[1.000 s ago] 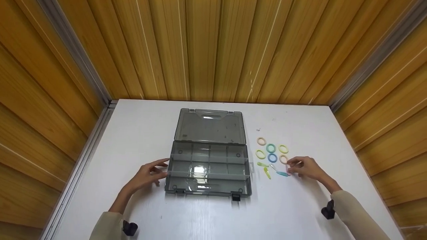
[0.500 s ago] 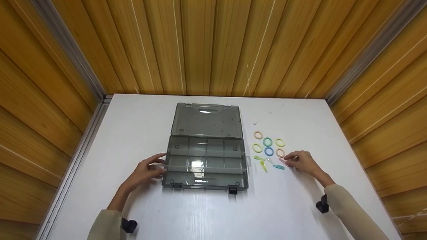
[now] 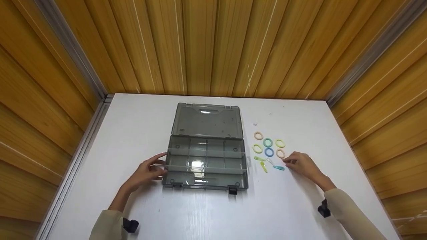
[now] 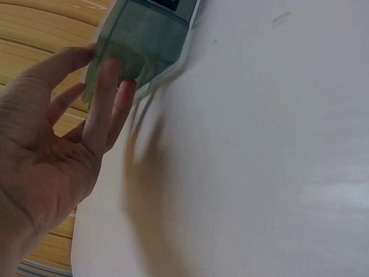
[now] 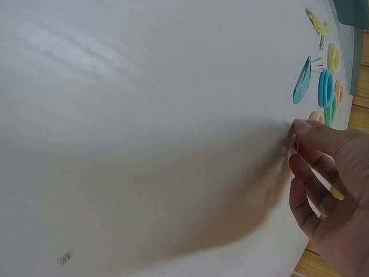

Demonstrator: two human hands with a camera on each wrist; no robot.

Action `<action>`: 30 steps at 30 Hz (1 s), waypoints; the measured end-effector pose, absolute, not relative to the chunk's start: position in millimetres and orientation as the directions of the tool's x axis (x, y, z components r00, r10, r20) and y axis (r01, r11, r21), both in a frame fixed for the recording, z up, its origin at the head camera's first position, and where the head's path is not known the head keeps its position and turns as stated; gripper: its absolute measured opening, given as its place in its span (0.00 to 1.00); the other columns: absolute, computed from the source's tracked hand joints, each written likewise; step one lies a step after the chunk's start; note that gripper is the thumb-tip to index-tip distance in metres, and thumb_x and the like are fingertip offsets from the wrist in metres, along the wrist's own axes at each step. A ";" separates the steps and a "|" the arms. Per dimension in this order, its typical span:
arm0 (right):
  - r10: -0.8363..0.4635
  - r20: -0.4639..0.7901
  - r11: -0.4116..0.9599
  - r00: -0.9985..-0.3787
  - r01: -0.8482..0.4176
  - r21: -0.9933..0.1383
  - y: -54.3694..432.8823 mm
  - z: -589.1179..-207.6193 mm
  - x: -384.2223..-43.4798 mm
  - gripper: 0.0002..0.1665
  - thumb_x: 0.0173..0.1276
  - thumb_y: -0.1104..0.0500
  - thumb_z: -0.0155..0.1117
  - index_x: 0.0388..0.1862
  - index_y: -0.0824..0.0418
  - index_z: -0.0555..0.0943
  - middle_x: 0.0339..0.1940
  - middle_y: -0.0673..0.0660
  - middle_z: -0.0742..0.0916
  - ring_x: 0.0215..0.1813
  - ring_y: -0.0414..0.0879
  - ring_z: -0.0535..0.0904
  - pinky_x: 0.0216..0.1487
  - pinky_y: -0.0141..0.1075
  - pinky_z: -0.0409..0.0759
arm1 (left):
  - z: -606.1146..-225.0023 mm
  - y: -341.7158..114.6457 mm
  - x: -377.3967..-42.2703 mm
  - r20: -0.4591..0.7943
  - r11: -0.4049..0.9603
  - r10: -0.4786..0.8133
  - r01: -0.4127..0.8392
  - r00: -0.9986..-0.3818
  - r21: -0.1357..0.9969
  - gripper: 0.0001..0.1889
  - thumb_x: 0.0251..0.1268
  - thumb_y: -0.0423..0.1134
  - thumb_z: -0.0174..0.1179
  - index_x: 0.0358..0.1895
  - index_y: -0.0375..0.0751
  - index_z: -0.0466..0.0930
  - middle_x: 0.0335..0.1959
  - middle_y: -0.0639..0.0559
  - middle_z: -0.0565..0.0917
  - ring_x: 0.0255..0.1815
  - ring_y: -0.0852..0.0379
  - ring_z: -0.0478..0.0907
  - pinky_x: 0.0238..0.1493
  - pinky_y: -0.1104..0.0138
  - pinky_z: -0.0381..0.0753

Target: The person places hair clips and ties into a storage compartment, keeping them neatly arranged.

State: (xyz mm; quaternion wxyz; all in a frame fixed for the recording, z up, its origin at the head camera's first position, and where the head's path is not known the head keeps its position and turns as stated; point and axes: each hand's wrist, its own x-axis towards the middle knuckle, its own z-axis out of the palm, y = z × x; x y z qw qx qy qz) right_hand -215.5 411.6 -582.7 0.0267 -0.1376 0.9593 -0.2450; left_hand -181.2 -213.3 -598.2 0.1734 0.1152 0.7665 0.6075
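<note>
A grey see-through compartment box [image 3: 217,162] lies with its lid [image 3: 208,123] folded back. My left hand [image 3: 146,170] touches the box's left side with fairly straight, spread fingers, as the left wrist view also shows. To the right of the box, my right hand [image 3: 303,165] pinches a small pink hair clip [image 5: 293,143] between thumb and fingertips, mostly hidden by them. Beside those fingertips lie a teal hair clip [image 3: 278,167], a whitish clip [image 3: 270,162], a green clip [image 3: 259,158] and a yellow-green clip [image 3: 264,167].
Several hair ties lie behind the clips, among them a blue one [image 3: 269,152], a green one [image 3: 268,142] and a peach one [image 3: 280,153]. Everything rests on a white table [image 3: 196,216] with wood-patterned walls [image 3: 200,50] around it. A black latch [image 3: 233,191] juts from the box's front.
The pink hair clip showed beside the right fingertips half a second ago and is now mostly hidden in their pinch. The left hand stays at the box. The head view has shifted slightly.
</note>
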 end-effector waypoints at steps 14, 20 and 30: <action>-0.298 -0.018 0.878 -0.954 -0.267 -0.396 407.1 -570.6 -217.7 0.11 0.61 0.72 0.72 0.43 0.66 0.90 0.34 0.57 0.90 0.36 0.47 0.83 0.37 0.33 0.81 | -597.0 -204.5 -174.0 -0.164 0.234 0.375 -0.078 -0.913 0.969 0.38 0.70 0.30 0.60 0.81 0.47 0.57 0.63 0.26 0.73 0.53 0.44 0.85 0.50 0.54 0.90; -0.282 -0.051 0.894 -0.958 -0.244 -0.375 405.2 -568.9 -218.7 0.11 0.63 0.71 0.71 0.45 0.66 0.90 0.35 0.58 0.90 0.37 0.48 0.83 0.39 0.36 0.82 | -596.8 -204.1 -173.1 -0.158 0.219 0.382 -0.077 -0.910 0.973 0.38 0.71 0.31 0.60 0.81 0.48 0.57 0.63 0.26 0.73 0.54 0.42 0.85 0.51 0.54 0.90; -0.299 -0.118 0.903 -0.947 -0.241 -0.356 401.8 -564.1 -217.5 0.15 0.69 0.71 0.66 0.53 0.67 0.86 0.40 0.62 0.90 0.40 0.51 0.84 0.44 0.47 0.86 | -593.6 -202.4 -169.3 -0.168 0.228 0.381 -0.084 -0.909 0.970 0.38 0.70 0.31 0.61 0.81 0.44 0.56 0.61 0.25 0.73 0.52 0.45 0.86 0.49 0.57 0.91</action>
